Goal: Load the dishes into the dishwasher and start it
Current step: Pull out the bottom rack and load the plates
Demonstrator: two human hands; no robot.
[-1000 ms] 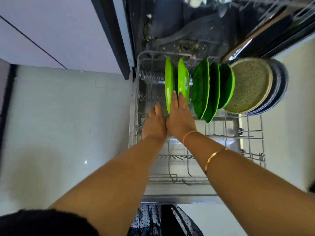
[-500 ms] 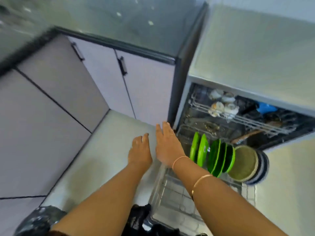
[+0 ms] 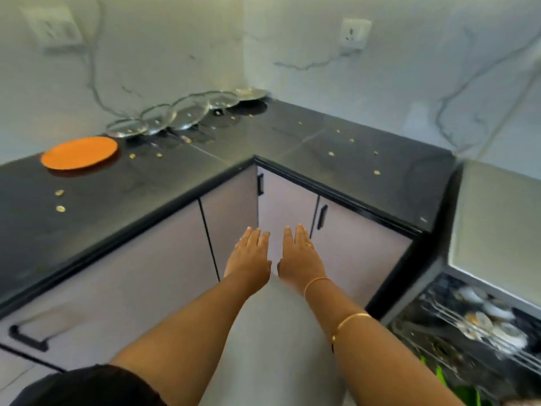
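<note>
My left hand (image 3: 249, 257) and my right hand (image 3: 301, 257) hover side by side in front of the corner cupboards, palms down, fingers stretched out, both empty. An orange plate (image 3: 79, 152) lies flat on the black countertop (image 3: 292, 136) at the left. Several glass lids (image 3: 158, 118) lean in a row against the back wall, with a steel plate (image 3: 251, 93) in the corner. The open dishwasher (image 3: 474, 326) is at the lower right; its upper rack holds cups and bowls (image 3: 491, 320), and green plates (image 3: 465, 391) peek out below.
Grey cupboard doors (image 3: 164, 259) with black handles run under the counter. Small yellowish bits are scattered on the countertop. Two wall sockets sit on the marble backsplash. The dishwasher's steel top (image 3: 497, 224) is beside the counter's right end.
My view swung up from the lower rack to the counter corner. Both hands came off the green plates and now hover empty in front of the cupboards.
</note>
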